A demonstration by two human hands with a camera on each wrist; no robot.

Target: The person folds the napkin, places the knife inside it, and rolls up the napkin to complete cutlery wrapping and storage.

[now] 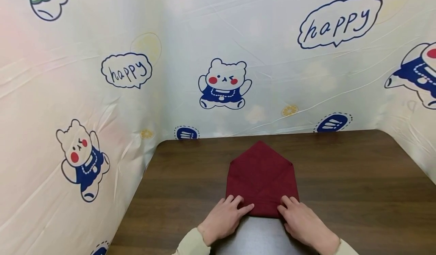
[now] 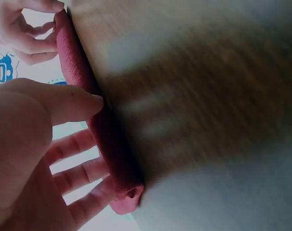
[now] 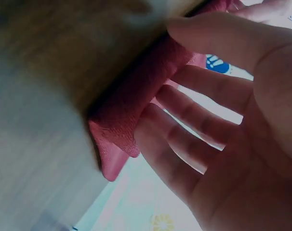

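A dark red cloth (image 1: 260, 183), folded flat with a point at its far end, lies on the brown table. Its near edge shows as a thick fold (image 2: 112, 139) in the left wrist view. My left hand (image 1: 225, 216) holds the left part of this edge, thumb along the near side and fingertips over the fold. At the right end, my right hand (image 1: 303, 219) does likewise, its thumb and bent fingers on either side of the fold (image 3: 131, 86). Layers of cloth stick out at the corner in the right wrist view.
The wooden table (image 1: 357, 179) stretches to both sides of the cloth. Behind it and at the sides hangs a pale curtain (image 1: 272, 77) printed with bears and "happy" bubbles, meeting the table's back edge.
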